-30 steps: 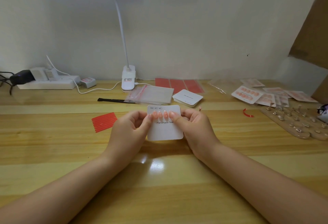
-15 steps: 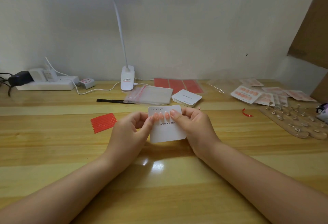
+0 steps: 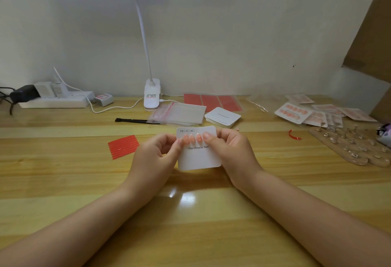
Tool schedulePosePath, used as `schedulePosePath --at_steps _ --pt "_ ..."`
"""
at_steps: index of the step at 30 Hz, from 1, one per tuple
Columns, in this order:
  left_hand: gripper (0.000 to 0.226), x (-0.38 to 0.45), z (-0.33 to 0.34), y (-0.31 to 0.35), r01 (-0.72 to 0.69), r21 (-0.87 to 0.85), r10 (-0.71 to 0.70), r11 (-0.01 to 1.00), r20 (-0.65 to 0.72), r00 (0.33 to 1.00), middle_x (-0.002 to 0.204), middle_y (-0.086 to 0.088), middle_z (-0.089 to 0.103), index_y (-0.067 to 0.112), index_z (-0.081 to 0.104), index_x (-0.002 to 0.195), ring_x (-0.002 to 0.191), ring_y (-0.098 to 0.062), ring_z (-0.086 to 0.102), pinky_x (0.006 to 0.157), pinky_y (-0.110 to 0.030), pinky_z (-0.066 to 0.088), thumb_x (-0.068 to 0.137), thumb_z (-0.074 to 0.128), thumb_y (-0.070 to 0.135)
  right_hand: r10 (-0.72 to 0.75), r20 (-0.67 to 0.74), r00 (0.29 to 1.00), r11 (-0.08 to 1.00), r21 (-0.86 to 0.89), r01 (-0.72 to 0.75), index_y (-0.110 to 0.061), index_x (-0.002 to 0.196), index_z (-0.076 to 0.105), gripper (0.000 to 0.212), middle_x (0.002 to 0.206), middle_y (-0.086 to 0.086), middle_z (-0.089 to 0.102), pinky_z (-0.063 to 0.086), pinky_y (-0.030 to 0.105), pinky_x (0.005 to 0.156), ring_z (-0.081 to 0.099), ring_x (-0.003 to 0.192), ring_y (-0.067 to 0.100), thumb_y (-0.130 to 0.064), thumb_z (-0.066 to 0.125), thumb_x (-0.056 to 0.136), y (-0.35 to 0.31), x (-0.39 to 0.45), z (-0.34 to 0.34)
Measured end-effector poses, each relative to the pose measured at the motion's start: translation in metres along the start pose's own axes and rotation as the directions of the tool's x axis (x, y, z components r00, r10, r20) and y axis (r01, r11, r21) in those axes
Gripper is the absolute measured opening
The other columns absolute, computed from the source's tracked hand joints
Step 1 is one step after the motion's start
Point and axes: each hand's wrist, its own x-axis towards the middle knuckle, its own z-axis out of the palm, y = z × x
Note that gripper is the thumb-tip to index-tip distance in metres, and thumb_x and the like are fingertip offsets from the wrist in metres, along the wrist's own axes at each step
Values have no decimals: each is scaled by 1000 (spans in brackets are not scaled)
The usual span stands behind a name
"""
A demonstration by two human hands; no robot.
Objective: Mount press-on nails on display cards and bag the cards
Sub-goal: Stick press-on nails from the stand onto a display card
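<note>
Glossy wooden table [image 3: 190, 220] with lamp glare, white wall behind. Both forearms reach in from the near edge; left hand [image 3: 155, 156] and right hand [image 3: 230, 150] hold a white display card [image 3: 200, 156] upright just above the table, left thumb and fingers pinching its left edge, right thumb and fingers pinching its right edge near the top. Pink press-on nails [image 3: 192, 139] sit in a row across the card, above the print "Handmade Nail". Against half a second ago the card sits slightly more level, grip unchanged. Left of the hands, red adhesive strips [image 3: 123, 146]. Farther back: black brush [image 3: 135, 121], clear bags [image 3: 179, 113], blank card stack [image 3: 222, 117], red sheet [image 3: 211, 101], clip lamp [image 3: 152, 95], power strip [image 3: 57, 100]. Right: bagged finished cards [image 3: 313, 113], cork nail stand board [image 3: 351, 146], red curl of tape [image 3: 294, 135].
</note>
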Motion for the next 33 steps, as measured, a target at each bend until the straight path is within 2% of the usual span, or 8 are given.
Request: schedulePosePath --at_steps 8,10,12,16,20,25,28,33 --pt "9 1 0 1 40 -60 -40 997 2 999 82 8 74 23 68 92 74 -8 70 61 -24 55 91 60 27 -164 49 985 939 -299 171 -11 85 70 23 68 -5 70 51 33 63 66 67 12 -27 58 96 -3 -3 -2" --pt "10 2 0 0 64 -53 -65 997 -7 998 80 0 74 26 65 100 75 -14 71 63 -34 58 92 61 25 -234 59 970 857 -458 235 -11 81 66 34 53 -14 54 37 22 54 49 51 3 -37 52 97 -4 -2 -4" --pt "18 2 -1 -1 60 6 -60 998 -9 998 77 -4 72 28 61 110 74 -16 70 67 -40 57 92 62 25 -313 35 949 760 -590 273 -15 93 65 36 57 -13 57 39 23 58 52 55 3 -44 45 97 -10 0 -9" --pt "37 0 0 -5 -26 222 18 975 36 999 66 1 64 28 56 128 68 -7 62 61 -28 50 92 62 23 -494 -10 869 537 -790 297 -18 97 61 20 68 -5 57 38 28 56 55 67 16 -34 49 94 -30 15 -35" --pt "33 -2 1 -4 -120 457 76 881 114 991 59 11 58 27 61 123 60 -3 55 57 -20 34 90 61 27 -384 -111 916 502 -858 106 -20 89 61 10 82 -7 54 39 31 68 53 88 21 -27 58 83 -33 36 -67" --pt "38 -1 0 -6 -56 532 -3 845 110 994 67 11 56 32 53 125 69 -2 52 66 -28 31 88 61 33 -178 -62 982 442 -897 23 -22 111 63 34 105 -5 51 40 31 86 49 106 18 -38 64 81 -12 44 -83" --pt "35 0 1 -7 -49 527 -12 848 111 994 68 10 54 32 52 122 69 -4 52 64 -28 31 88 60 32 -137 -100 986 500 -866 -18 -24 111 65 38 106 -6 54 44 34 89 51 105 17 -44 66 78 -3 46 -85" --pt "32 0 1 -7 -43 501 -13 864 109 994 67 8 54 30 54 121 70 -8 54 65 -30 32 89 59 28 -239 -74 968 547 -834 71 -32 83 70 8 85 -16 58 41 27 74 55 84 9 -40 71 81 6 46 -82"
